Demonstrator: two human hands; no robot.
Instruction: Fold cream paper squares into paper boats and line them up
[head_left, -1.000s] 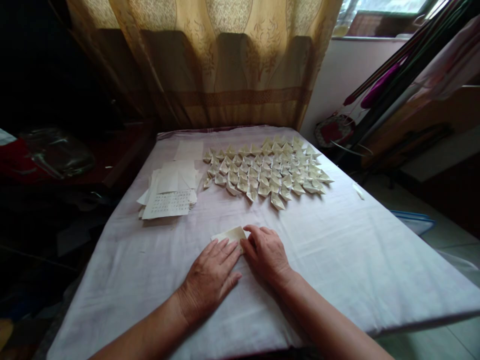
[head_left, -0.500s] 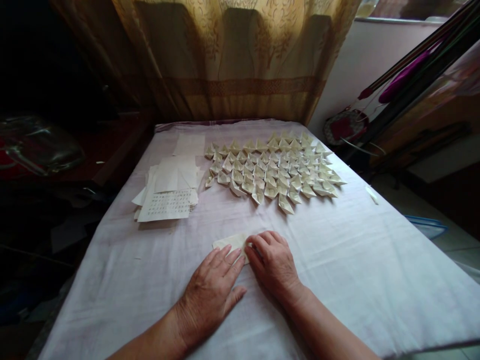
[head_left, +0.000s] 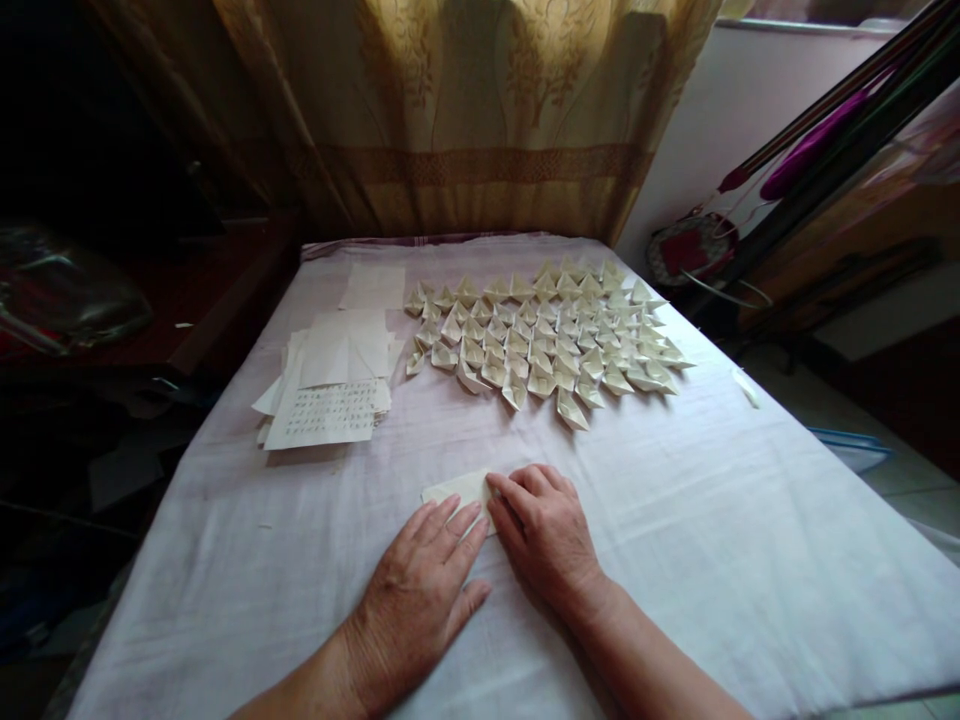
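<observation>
A small cream folded paper (head_left: 459, 487) lies flat on the white cloth of the table (head_left: 712, 520), near the front. My left hand (head_left: 424, 580) lies flat with fingers stretched out, its fingertips pressing the paper's near edge. My right hand (head_left: 544, 530) lies beside it with fingers curved down onto the paper's right end. Neither hand lifts the paper. Farther back, several folded paper boats (head_left: 551, 335) lie packed together in rows.
A stack of paper sheets (head_left: 330, 375), the top one with printed characters, lies at the left of the table. A small white scrap (head_left: 746, 388) lies near the right edge. A patterned curtain (head_left: 465, 110) hangs behind. Dark furniture stands to the left.
The head view has tilted down and shifted slightly. Both hands stay on the folded paper, fingers sliding a little across it.
</observation>
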